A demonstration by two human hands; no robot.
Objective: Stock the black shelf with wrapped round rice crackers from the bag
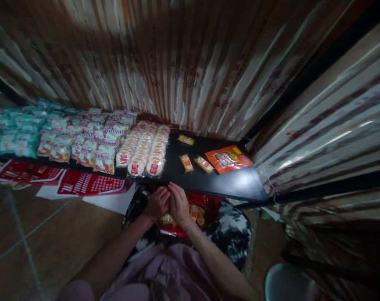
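My left hand [159, 203] and my right hand [179, 205] meet at the front edge of the black shelf, above a red basket [211, 209] between my knees. Both hands are closed with their fingers pressed together; what they hold, if anything, is hidden. Small yellow-wrapped snacks [196, 214] lie in the basket, partly covered by my hands. On the shelf [183, 182] ahead rest loose yellow snack packs [186, 163] and an orange packet [229, 159] of thin sticks. Rows of round white wrapped crackers [155, 166] stand just left of them.
Further left, the shelf carries white snack bags [105, 156] and teal packets [26, 142]. Red baskets [89, 184] sit below on the tiled floor [67, 234]. Striped sheeting [183, 71] hangs behind the shelf. A pale round-rimmed container [287, 284] stands at lower right.
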